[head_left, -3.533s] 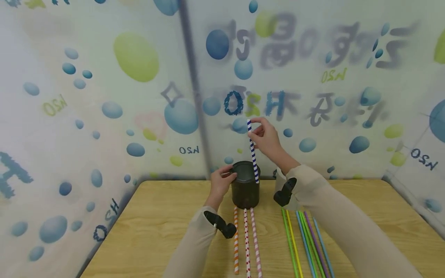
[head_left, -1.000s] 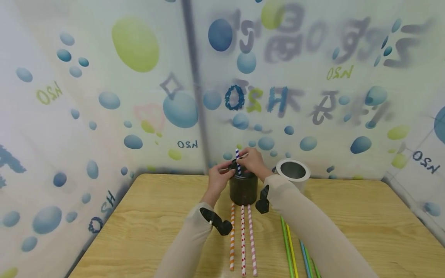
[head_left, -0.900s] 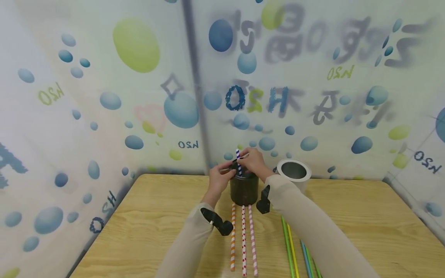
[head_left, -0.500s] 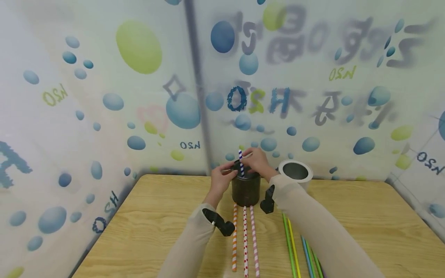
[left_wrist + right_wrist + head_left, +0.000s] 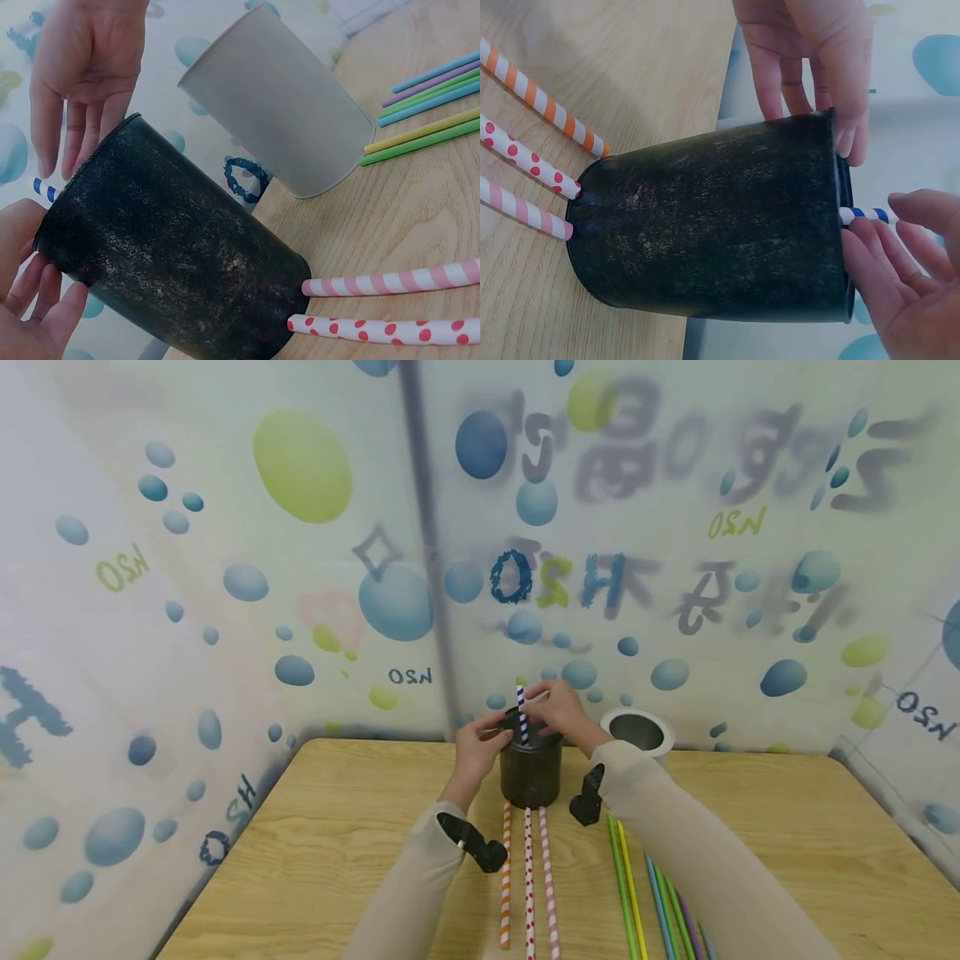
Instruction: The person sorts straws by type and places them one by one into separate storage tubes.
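A dark cup (image 5: 531,777) with a scuffed surface stands upright near the table's back edge. My left hand (image 5: 477,752) holds its rim from the left, thumb at the lip and fingers against the outer wall. Inside the cup stands a blue-and-white striped paper straw (image 5: 521,714), its top end poking above the rim. Around that end, my right hand (image 5: 922,262) has its thumb and fingers spread apart, close beside the straw. In front of the cup lie an orange-striped straw (image 5: 506,885), a red-dotted straw (image 5: 529,885) and a pink-striped straw (image 5: 550,885).
A white cup (image 5: 660,735) with a dark inside stands to the right, partly behind my right sleeve. Several plain straws, among them a green straw (image 5: 621,885) and a yellow straw (image 5: 633,893), lie on the right of the wooden table (image 5: 337,827). A patterned wall rises behind.
The blue-striped straw went from being held above the cup to standing lower inside it. Lately my right fingers have spread and drawn slightly right, off the straw. The left hand stays at the rim.
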`<state>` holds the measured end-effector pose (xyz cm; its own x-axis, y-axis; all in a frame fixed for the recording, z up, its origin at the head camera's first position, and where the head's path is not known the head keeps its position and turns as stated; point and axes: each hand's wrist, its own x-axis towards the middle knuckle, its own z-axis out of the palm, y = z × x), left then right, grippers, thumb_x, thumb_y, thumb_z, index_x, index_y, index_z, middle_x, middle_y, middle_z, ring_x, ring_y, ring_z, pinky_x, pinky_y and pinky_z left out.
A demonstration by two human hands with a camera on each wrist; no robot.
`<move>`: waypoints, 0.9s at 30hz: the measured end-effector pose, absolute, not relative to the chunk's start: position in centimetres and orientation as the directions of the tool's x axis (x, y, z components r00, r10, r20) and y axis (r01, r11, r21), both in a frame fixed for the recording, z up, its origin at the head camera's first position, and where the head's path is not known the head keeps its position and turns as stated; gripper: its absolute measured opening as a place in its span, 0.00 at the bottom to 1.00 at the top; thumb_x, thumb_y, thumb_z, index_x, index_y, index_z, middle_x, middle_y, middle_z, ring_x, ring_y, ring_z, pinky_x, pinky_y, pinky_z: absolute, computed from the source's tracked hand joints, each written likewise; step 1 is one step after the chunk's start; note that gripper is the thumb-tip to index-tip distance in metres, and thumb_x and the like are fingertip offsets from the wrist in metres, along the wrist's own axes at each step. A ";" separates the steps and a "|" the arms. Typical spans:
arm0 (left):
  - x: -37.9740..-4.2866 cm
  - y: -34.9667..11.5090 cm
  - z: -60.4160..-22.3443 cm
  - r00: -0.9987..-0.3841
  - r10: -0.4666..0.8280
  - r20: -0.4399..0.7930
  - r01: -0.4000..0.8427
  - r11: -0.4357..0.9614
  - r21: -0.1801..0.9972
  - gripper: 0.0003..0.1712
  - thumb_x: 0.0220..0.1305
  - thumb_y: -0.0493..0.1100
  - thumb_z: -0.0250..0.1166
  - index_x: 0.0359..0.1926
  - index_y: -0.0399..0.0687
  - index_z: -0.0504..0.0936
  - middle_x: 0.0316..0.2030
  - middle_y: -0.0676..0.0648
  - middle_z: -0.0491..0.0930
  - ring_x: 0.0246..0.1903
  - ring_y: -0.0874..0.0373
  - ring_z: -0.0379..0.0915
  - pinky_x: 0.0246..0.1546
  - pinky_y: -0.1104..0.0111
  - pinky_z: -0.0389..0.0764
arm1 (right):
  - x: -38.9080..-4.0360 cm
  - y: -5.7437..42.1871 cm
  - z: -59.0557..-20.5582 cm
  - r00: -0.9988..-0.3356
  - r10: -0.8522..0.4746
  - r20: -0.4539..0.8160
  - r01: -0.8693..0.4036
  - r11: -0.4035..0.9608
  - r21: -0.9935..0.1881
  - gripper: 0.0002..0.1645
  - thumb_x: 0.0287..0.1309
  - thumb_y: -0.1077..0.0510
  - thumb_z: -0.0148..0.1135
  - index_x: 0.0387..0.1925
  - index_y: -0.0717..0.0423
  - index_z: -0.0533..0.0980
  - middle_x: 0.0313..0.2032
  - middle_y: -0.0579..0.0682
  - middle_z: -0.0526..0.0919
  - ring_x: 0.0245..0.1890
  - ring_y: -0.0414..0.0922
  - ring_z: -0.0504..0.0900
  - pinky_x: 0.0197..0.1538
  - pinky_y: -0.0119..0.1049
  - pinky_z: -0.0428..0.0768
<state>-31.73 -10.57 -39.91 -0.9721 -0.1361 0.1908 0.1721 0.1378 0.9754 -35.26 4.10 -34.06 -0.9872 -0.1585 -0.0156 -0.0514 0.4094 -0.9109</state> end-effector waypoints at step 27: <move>-31.6 -10.6 -39.9 -0.971 -0.132 0.199 0.182 0.132 0.975 0.19 0.53 0.32 0.65 0.49 0.34 0.79 0.48 0.37 0.77 0.45 0.45 0.75 0.40 0.64 0.78 | -31.1 7.2 -33.9 -0.918 -0.394 0.045 -0.196 0.352 -0.915 0.17 0.57 0.62 0.59 0.46 0.69 0.72 0.32 0.63 0.79 0.31 0.53 0.80 0.28 0.45 0.81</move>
<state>-31.65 -10.61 -39.91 -0.9711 -0.1320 0.1988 0.1816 0.1316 0.9745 -31.06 7.20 -33.90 -0.9180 -0.3940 0.0454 -0.1962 0.3517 -0.9153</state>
